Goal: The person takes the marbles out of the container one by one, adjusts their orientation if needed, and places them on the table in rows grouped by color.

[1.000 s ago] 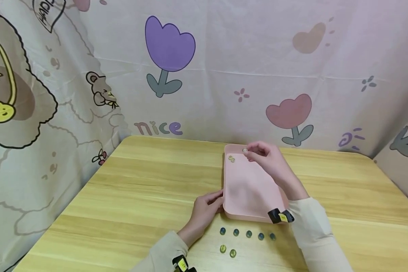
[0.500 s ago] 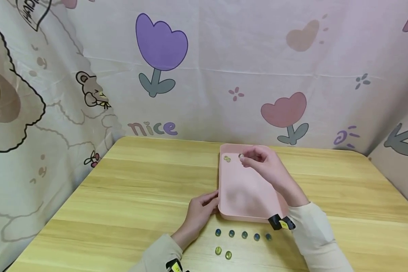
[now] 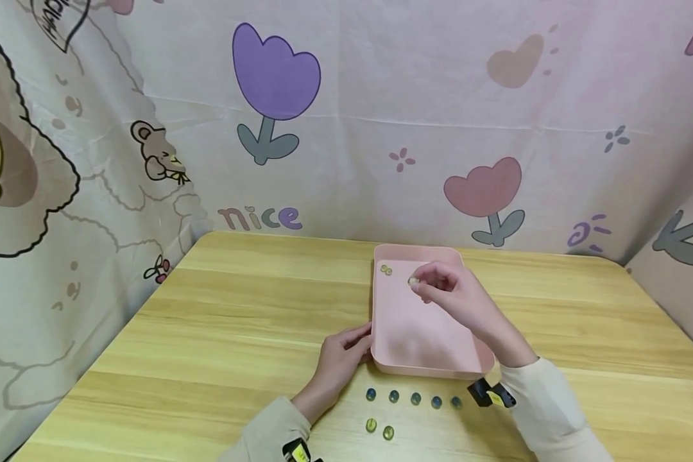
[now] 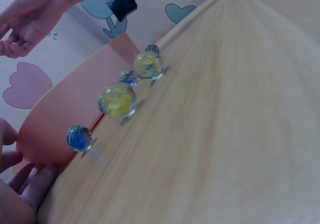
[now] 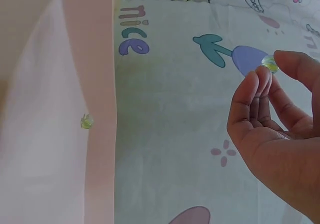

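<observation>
Over the pink tray (image 3: 401, 321), my right hand (image 3: 464, 301) pinches a clear marble (image 3: 412, 281) with a yellow-green swirl between thumb and fingertips. The right wrist view shows this marble (image 5: 270, 63) too, held at the thumb tip. My left hand (image 3: 335, 362) rests against the outside of the tray's left wall, its fingers touching the wall near the front corner. Two yellowish marbles (image 3: 386, 270) lie together in the tray's far left corner. In front of the tray, blue marbles (image 3: 416, 398) form a row on the table, and two yellow-green marbles (image 3: 379, 428) sit nearer.
The wooden table (image 3: 254, 308) extends to both sides of the tray. A printed curtain (image 3: 375, 83) hangs behind its back edge and along the left side. Each wrist wears a small black camera (image 3: 491, 393) over a light sleeve.
My right hand, still pinching the marble, has moved from the tray's far end back toward its middle. The left hand stays against the tray. The head view has turned slightly.
</observation>
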Motion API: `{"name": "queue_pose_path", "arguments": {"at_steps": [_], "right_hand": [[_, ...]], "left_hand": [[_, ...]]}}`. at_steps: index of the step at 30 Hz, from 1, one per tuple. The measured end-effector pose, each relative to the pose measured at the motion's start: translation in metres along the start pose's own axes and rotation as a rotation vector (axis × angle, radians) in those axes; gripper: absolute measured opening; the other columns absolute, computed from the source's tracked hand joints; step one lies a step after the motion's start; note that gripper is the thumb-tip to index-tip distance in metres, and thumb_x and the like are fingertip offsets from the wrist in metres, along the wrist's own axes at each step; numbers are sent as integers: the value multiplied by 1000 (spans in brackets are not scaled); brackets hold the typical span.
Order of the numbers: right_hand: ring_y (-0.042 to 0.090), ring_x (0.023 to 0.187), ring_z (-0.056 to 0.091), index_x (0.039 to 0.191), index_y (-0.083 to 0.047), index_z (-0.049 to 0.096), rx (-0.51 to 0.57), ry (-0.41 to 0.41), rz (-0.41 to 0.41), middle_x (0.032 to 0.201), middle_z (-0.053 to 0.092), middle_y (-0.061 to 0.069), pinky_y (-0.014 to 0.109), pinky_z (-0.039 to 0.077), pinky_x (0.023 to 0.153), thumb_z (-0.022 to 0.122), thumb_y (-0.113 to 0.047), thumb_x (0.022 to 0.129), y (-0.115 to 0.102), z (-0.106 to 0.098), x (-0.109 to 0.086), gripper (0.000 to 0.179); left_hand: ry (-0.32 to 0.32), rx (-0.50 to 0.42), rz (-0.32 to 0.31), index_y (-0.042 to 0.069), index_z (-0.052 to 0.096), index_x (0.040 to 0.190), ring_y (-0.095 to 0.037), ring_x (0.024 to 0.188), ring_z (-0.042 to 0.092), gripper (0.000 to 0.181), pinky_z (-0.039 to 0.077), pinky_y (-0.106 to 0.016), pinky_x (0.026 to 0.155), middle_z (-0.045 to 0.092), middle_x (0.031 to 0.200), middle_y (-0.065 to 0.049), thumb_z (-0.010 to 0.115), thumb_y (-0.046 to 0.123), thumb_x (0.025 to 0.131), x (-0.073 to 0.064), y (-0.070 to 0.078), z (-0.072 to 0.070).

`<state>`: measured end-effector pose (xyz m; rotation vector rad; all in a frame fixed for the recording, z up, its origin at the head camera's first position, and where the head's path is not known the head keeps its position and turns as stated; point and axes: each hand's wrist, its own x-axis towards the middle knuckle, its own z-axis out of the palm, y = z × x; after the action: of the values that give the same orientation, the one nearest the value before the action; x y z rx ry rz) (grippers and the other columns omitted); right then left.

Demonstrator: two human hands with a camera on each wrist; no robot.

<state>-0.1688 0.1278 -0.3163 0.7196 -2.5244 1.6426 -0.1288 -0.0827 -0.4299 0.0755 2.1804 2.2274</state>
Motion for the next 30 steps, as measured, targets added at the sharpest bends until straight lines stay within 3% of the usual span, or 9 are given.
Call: {"name": "queue_pose_path", "arguments": {"at_steps": [12, 30], "right_hand": [[15, 68, 56, 101, 2, 64, 22, -63, 57, 79, 60, 10, 23, 50, 62, 67, -8, 91, 17, 0, -17, 15], [14, 69, 58, 102, 2, 64, 71, -130, 17, 79, 61, 6, 26, 52, 64, 64, -8, 92, 7, 14, -40, 14]], "left_hand": [[2, -10, -6, -3, 62, 125, -25, 100, 65, 34, 57, -24, 79, 60, 125, -20, 63, 12, 94, -1, 0, 1], [0, 4, -1, -4, 61, 125, -25, 97, 66, 34, 58, -25, 79, 61, 124, -21, 62, 11, 94, -1, 0, 1]]}}
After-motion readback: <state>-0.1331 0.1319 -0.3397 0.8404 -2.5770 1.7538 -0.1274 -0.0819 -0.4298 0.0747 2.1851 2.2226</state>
